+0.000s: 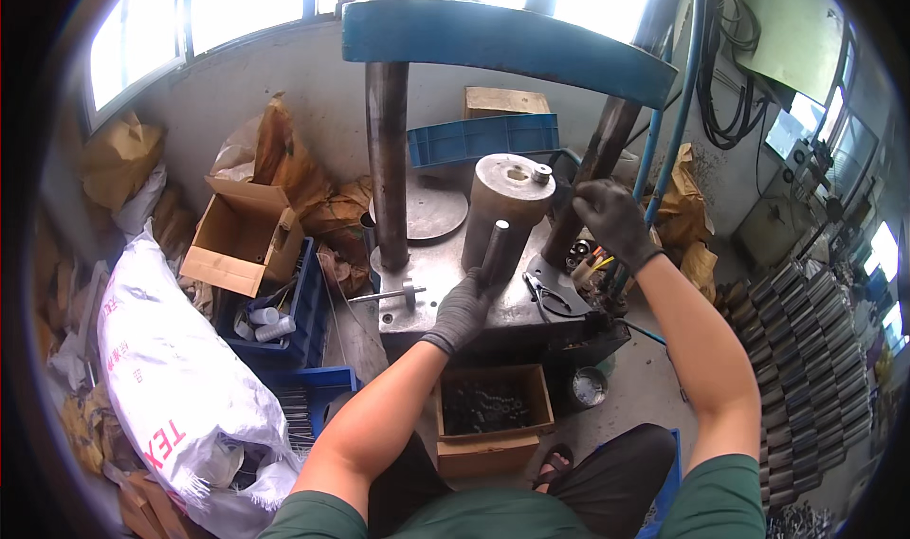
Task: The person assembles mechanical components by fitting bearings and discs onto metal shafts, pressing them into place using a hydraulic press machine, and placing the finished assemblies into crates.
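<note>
A thick metal cylinder (507, 202) stands upright on the steel bed of a press (431, 302). On its top face are a hole and a small metal ring (541, 174). My left hand (462, 313), in a grey glove, is wrapped round a dark metal rod with a bright end (498, 245), in front of the cylinder. To the right of the cylinder my gloved right hand (611, 221) is raised, fingers curled closed; whatever is in them is hidden. A pair of pliers (548, 295) lies on the bed's right part, near a dark flat plate (566, 291).
Steel columns (387, 160) and a blue crossbeam (512, 51) frame the bed. A handled rod (393, 295) juts out front left. Below sits a carton of dark parts (493, 401). Left are a white sack (180, 368) and blue crates (318, 316); right, stacked metal tubes (806, 378).
</note>
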{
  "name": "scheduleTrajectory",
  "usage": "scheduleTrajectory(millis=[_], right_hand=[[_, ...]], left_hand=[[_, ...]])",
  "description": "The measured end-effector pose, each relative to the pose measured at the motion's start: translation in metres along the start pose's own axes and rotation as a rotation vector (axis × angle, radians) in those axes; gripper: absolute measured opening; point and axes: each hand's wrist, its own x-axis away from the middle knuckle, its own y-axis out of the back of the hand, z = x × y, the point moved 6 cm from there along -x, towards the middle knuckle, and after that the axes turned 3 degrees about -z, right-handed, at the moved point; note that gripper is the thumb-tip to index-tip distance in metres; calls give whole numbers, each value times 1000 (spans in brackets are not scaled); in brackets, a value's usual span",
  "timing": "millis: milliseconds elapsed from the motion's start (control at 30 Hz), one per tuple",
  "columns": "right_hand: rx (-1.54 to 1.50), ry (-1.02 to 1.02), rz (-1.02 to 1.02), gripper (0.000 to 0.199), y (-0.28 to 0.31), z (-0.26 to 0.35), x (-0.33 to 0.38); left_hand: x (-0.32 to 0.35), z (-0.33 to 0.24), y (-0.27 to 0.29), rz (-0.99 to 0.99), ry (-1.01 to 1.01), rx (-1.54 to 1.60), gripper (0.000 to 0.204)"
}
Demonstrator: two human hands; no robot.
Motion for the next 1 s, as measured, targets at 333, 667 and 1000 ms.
scheduleTrajectory(millis=[333,667,1000], right_hand=[[498,-13,742,17,177,-39,221],[312,60,-109,23,198,-40,184],[459,-357,-94,44,182,-133,85]], left_hand=[[6,36,-19,-31,10,454,27],[11,-127,65,-271,-409,838,33],[-138,-195,82,-442,-170,980,28]])
